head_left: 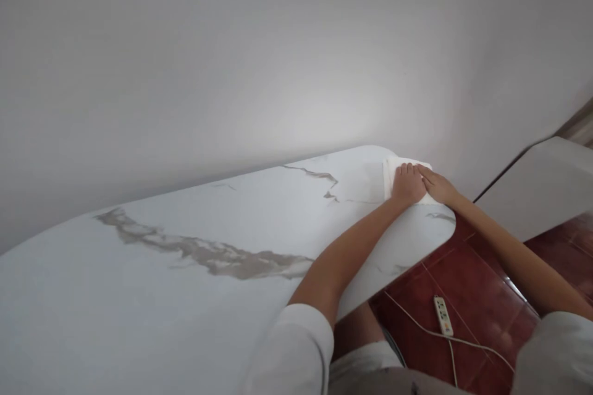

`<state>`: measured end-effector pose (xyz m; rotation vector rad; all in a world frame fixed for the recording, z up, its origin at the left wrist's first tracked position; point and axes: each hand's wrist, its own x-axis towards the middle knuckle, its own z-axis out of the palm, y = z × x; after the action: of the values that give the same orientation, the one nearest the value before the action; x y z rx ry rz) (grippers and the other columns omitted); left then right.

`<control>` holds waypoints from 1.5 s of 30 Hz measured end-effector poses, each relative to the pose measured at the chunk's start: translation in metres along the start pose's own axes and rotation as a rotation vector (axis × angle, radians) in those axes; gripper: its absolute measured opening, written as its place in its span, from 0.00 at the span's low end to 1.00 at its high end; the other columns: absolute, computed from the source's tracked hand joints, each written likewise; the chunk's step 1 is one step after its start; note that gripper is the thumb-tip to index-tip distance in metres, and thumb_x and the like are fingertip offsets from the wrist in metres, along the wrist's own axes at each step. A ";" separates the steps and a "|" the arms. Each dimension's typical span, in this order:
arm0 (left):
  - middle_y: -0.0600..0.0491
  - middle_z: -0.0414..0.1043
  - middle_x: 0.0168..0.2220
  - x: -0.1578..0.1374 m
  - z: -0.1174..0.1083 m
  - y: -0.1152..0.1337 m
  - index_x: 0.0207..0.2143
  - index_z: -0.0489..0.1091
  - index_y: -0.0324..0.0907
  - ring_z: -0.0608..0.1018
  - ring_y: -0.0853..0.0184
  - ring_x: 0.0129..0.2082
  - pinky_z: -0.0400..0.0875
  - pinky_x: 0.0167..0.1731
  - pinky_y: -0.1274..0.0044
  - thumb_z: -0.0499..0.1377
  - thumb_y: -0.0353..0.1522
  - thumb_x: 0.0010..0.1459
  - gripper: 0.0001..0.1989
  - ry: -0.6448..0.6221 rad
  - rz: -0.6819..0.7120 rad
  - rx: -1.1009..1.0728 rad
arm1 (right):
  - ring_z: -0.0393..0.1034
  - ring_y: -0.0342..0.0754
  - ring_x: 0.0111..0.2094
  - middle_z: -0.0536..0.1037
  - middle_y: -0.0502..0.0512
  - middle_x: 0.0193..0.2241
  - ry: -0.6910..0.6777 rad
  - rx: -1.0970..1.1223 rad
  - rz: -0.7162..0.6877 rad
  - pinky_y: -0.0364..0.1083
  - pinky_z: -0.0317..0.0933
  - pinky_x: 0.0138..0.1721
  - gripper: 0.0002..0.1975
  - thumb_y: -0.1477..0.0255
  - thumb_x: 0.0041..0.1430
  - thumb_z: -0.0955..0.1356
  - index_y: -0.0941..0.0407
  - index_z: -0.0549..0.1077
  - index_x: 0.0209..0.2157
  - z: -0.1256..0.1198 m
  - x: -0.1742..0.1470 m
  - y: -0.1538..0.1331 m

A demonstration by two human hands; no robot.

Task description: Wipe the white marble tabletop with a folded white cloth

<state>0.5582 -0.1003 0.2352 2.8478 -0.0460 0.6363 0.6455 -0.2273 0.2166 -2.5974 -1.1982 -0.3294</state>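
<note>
A folded white cloth (390, 180) lies at the far right end of a white tabletop (259, 216) with grey-brown marble veins. My left hand (408, 185) presses down on the cloth, fingers close together and bent over it. Right beside it, touching it, my right hand (438, 186) holds the cloth's right side, its fingers reaching towards the left hand. Both palms hide much of the cloth, and its far edge shows above the fingers.
A pale wall (231, 74) runs along the table's back edge. Below the rounded right end is a red tiled floor (472, 278), where a power strip (443, 316) lies with its white cord (482, 345). A white surface (546, 185) stands at the right.
</note>
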 end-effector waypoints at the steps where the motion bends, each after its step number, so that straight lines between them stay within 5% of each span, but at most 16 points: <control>1: 0.37 0.66 0.54 -0.009 -0.003 0.008 0.55 0.63 0.28 0.66 0.54 0.56 0.57 0.55 0.66 0.48 0.31 0.63 0.21 -0.005 0.007 -0.004 | 0.59 0.52 0.62 0.67 0.56 0.60 0.006 -0.021 0.008 0.55 0.56 0.62 0.26 0.70 0.63 0.53 0.57 0.62 0.61 -0.004 -0.013 -0.004; 6: 0.36 0.64 0.58 -0.060 -0.020 0.029 0.58 0.62 0.29 0.64 0.52 0.58 0.57 0.56 0.63 0.47 0.31 0.63 0.23 -0.007 0.042 -0.003 | 0.57 0.52 0.63 0.65 0.57 0.61 0.023 -0.123 0.014 0.56 0.55 0.62 0.27 0.72 0.62 0.53 0.58 0.62 0.61 -0.020 -0.065 -0.043; 11: 0.36 0.62 0.60 -0.118 -0.049 0.020 0.59 0.60 0.26 0.64 0.52 0.60 0.55 0.58 0.64 0.45 0.31 0.64 0.24 -0.029 0.016 0.049 | 0.58 0.54 0.62 0.65 0.60 0.61 0.031 -0.141 -0.018 0.56 0.58 0.59 0.26 0.74 0.63 0.54 0.61 0.62 0.61 -0.026 -0.094 -0.109; 20: 0.38 0.59 0.63 -0.244 -0.134 -0.052 0.61 0.57 0.27 0.62 0.56 0.63 0.55 0.61 0.65 0.43 0.31 0.64 0.26 -0.118 -0.160 0.191 | 0.57 0.57 0.63 0.64 0.68 0.61 0.011 -0.066 -0.226 0.55 0.55 0.60 0.26 0.74 0.63 0.54 0.69 0.63 0.59 -0.005 -0.099 -0.270; 33: 0.42 0.59 0.63 -0.450 -0.263 -0.139 0.61 0.59 0.31 0.63 0.59 0.63 0.57 0.62 0.67 0.45 0.26 0.59 0.27 -0.190 -0.769 0.420 | 0.52 0.59 0.64 0.59 0.73 0.62 -0.195 0.281 -0.712 0.54 0.47 0.63 0.26 0.73 0.64 0.56 0.74 0.59 0.61 0.016 -0.109 -0.529; 39: 0.43 0.60 0.63 -0.490 -0.289 -0.196 0.60 0.61 0.34 0.63 0.58 0.63 0.59 0.60 0.65 0.44 0.25 0.59 0.26 -0.124 -0.917 0.453 | 0.54 0.57 0.63 0.61 0.73 0.62 -0.192 0.368 -0.783 0.53 0.47 0.62 0.24 0.73 0.66 0.56 0.73 0.60 0.59 0.039 -0.085 -0.607; 45: 0.45 0.63 0.61 -0.482 -0.292 -0.280 0.58 0.63 0.38 0.64 0.60 0.62 0.58 0.60 0.67 0.44 0.26 0.60 0.24 -0.013 -0.878 0.491 | 0.56 0.56 0.60 0.65 0.71 0.59 -0.163 0.376 -0.806 0.51 0.50 0.59 0.22 0.74 0.66 0.56 0.71 0.63 0.57 0.067 -0.021 -0.643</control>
<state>0.0218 0.2293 0.2302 2.8487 1.4329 0.4541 0.1452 0.1820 0.2374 -1.7545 -2.0934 -0.0215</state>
